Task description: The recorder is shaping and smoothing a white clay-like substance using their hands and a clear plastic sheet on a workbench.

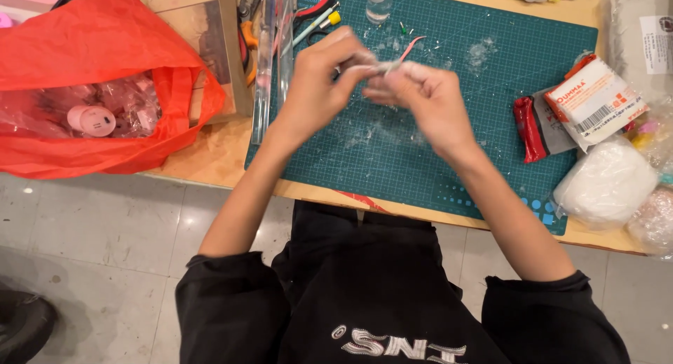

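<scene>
Pink strip [412, 44] pinched between hands [382, 84], mid cutting mat [491, 91]

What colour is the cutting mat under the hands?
Dark teal green with a pale grid, seen in the head view: cutting mat, under both hands.

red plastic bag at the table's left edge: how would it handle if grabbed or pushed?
The red plastic bag looks thin and crumpled, so probably floppy. Small items show through its clear inner wrap, so likely light, and the contents may shift. It overhangs the table edge, so a push might tip it off.
</scene>
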